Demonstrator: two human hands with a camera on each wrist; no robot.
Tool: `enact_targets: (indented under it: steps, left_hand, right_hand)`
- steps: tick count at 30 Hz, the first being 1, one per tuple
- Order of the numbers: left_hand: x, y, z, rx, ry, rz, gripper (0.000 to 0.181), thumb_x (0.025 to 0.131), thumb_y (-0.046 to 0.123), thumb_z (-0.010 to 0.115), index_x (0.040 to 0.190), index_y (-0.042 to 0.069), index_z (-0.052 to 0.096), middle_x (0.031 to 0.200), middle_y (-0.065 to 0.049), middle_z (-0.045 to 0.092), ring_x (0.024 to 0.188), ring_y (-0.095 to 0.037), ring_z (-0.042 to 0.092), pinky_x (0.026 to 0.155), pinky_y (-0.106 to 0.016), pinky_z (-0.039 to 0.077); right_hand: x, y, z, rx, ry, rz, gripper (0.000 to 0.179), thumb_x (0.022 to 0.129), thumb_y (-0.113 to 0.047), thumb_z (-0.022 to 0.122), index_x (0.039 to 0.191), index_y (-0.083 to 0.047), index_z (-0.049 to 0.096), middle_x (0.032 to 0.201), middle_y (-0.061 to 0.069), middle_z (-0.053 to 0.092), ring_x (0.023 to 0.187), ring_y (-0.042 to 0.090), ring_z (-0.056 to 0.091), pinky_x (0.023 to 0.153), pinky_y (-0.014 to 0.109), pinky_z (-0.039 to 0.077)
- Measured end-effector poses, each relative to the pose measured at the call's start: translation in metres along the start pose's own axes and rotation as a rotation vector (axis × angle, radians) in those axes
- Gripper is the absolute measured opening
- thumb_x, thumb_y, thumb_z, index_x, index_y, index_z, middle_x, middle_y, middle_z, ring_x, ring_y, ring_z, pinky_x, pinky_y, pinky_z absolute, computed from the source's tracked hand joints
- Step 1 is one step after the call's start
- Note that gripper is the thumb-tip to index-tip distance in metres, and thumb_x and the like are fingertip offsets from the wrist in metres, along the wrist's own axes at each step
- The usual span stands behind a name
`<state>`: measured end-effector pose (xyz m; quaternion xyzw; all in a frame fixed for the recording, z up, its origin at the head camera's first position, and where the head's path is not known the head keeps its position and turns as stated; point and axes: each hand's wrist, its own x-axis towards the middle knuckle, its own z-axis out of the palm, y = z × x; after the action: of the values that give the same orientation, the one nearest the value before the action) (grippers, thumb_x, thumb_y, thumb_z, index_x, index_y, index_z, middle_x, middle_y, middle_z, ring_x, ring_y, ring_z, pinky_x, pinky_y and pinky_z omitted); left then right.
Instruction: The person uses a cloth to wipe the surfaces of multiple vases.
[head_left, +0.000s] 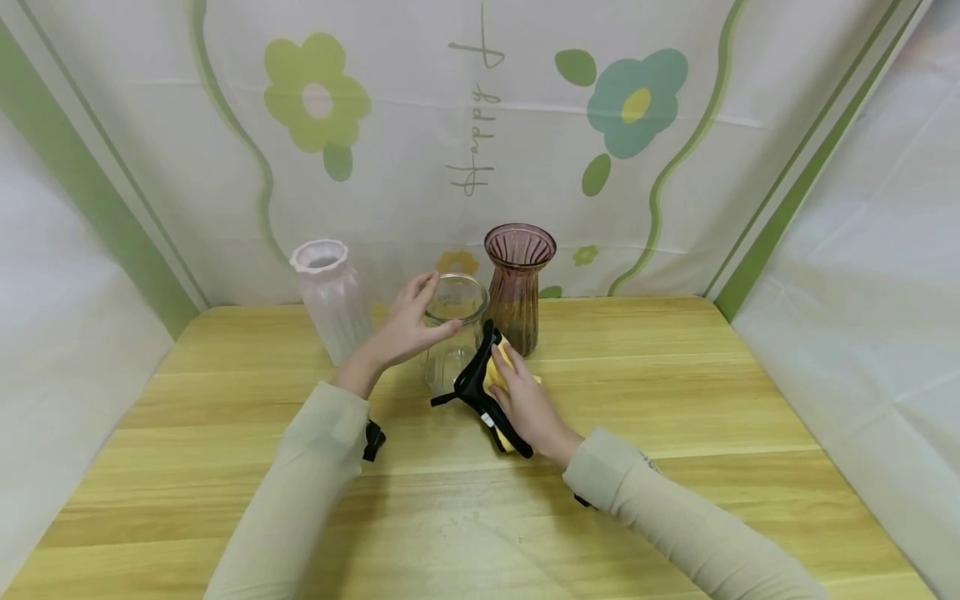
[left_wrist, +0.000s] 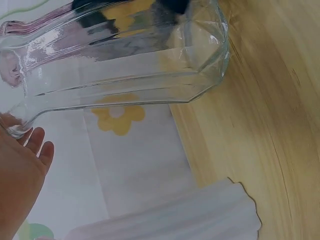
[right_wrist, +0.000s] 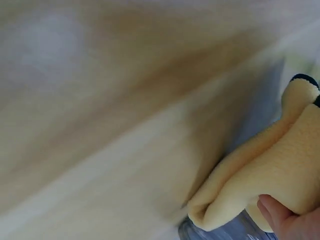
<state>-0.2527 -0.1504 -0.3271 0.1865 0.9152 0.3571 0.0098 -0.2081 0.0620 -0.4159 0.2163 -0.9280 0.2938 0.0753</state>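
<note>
A clear glass vase point(head_left: 442, 367) stands between the two hands. My left hand point(head_left: 401, 333) grips its rim, thumb on the near side and fingers on the far side; in the left wrist view fingertips point(left_wrist: 46, 152) show beside the vase's point(left_wrist: 120, 90) neck. My right hand point(head_left: 528, 408) holds a yellow cloth point(head_left: 497, 371) with black edging against the vase's right side. In the right wrist view, the cloth point(right_wrist: 280, 165) looks thick and folded, with a finger point(right_wrist: 277, 215) pressed on it. The cloth hides part of the glass.
Behind the clear vase, to the right, stands a purple-brown ribbed glass vase point(head_left: 517, 283). A pale pink-white vase point(head_left: 333, 304) stands at the left. All are on a wooden table point(head_left: 675, 375), with a flower-printed cloth backdrop point(head_left: 420, 125) behind.
</note>
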Motion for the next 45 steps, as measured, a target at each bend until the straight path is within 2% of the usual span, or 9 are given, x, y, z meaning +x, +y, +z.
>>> enact_targets:
  steps: [2, 7, 12, 17, 20, 25, 33, 39, 45]
  left_hand:
    - [0.0, 0.0, 0.0, -0.006, 0.006, -0.004, 0.094, 0.088, 0.047, 0.058, 0.154, 0.008, 0.004, 0.161, -0.015, 0.003, 0.147, -0.039, 0.009, 0.114, -0.064, 0.017]
    - [0.001, 0.0, 0.002, -0.02, 0.027, -0.017, 0.097, 0.087, 0.049, 0.062, 0.154, 0.009, 0.005, 0.158, -0.018, 0.004, 0.144, -0.038, 0.016, 0.114, -0.061, 0.023]
    - [0.001, 0.001, 0.002, 0.005, 0.045, -0.018, 0.094, 0.087, 0.044, 0.063, 0.154, 0.007, 0.009, 0.157, -0.018, 0.01, 0.143, -0.037, 0.017, 0.114, -0.06, 0.024]
    - [0.001, 0.002, -0.003, 0.043, 0.044, -0.019, 0.091, 0.087, 0.044, 0.064, 0.153, 0.006, 0.015, 0.157, -0.018, 0.017, 0.144, -0.038, 0.019, 0.114, -0.06, 0.023]
    - [0.001, 0.002, -0.006, 0.054, 0.023, -0.017, 0.091, 0.087, 0.044, 0.063, 0.153, 0.006, 0.015, 0.157, -0.018, 0.017, 0.145, -0.038, 0.018, 0.115, -0.061, 0.021]
    - [0.001, 0.001, -0.006, 0.051, -0.012, -0.01, 0.091, 0.088, 0.045, 0.06, 0.154, 0.007, 0.01, 0.16, -0.017, 0.012, 0.146, -0.039, 0.014, 0.114, -0.064, 0.02]
    - [0.0, 0.0, -0.003, 0.051, -0.019, -0.009, 0.092, 0.089, 0.047, 0.058, 0.155, 0.009, 0.006, 0.161, -0.015, 0.007, 0.147, -0.038, 0.01, 0.114, -0.064, 0.017]
    - [0.001, 0.0, 0.0, 0.053, 0.019, -0.019, 0.094, 0.087, 0.05, 0.061, 0.155, 0.01, 0.008, 0.159, -0.017, 0.005, 0.144, -0.037, 0.016, 0.113, -0.061, 0.024]
    - [0.003, 0.001, 0.002, 0.07, 0.064, -0.031, 0.093, 0.086, 0.051, 0.063, 0.154, 0.008, 0.014, 0.155, -0.019, 0.014, 0.138, -0.036, 0.023, 0.11, -0.058, 0.029]
  right_hand:
    - [-0.002, 0.002, 0.002, -0.003, -0.012, 0.003, 0.059, 0.096, -0.013, 0.057, 0.149, -0.004, 0.032, 0.152, 0.023, 0.03, 0.07, 0.023, 0.066, 0.07, 0.031, 0.057]
    - [-0.002, 0.004, 0.003, 0.008, 0.01, -0.018, 0.059, 0.095, -0.012, 0.057, 0.148, -0.003, 0.032, 0.151, 0.024, 0.031, 0.081, 0.028, 0.068, 0.076, 0.035, 0.057]
    - [0.003, 0.002, 0.0, 0.033, 0.07, -0.058, 0.06, 0.095, -0.011, 0.058, 0.148, -0.002, 0.032, 0.15, 0.025, 0.032, 0.098, 0.035, 0.066, 0.085, 0.041, 0.055]
    - [0.012, -0.004, -0.007, 0.062, 0.156, -0.113, 0.061, 0.094, -0.009, 0.058, 0.148, 0.0, 0.032, 0.15, 0.026, 0.031, 0.124, 0.041, 0.051, 0.097, 0.046, 0.049]
    - [0.016, -0.009, -0.011, 0.078, 0.183, -0.124, 0.061, 0.094, -0.009, 0.058, 0.148, 0.0, 0.031, 0.151, 0.025, 0.03, 0.13, 0.041, 0.045, 0.101, 0.048, 0.046]
    - [0.017, -0.013, -0.014, 0.076, 0.176, -0.109, 0.062, 0.094, -0.01, 0.058, 0.149, -0.002, 0.03, 0.152, 0.025, 0.029, 0.128, 0.042, 0.048, 0.099, 0.047, 0.048]
    - [0.012, -0.006, -0.007, 0.051, 0.097, -0.053, 0.063, 0.094, -0.011, 0.06, 0.149, -0.003, 0.03, 0.152, 0.025, 0.029, 0.127, 0.042, 0.048, 0.099, 0.048, 0.048]
    - [0.007, 0.001, -0.003, 0.027, 0.045, -0.013, 0.063, 0.093, -0.011, 0.06, 0.149, -0.006, 0.032, 0.153, 0.025, 0.028, 0.123, 0.041, 0.053, 0.095, 0.046, 0.05]
    - [0.006, 0.002, -0.003, 0.029, 0.067, -0.024, 0.062, 0.093, -0.011, 0.061, 0.148, -0.004, 0.034, 0.15, 0.027, 0.032, 0.12, 0.042, 0.055, 0.094, 0.047, 0.051]
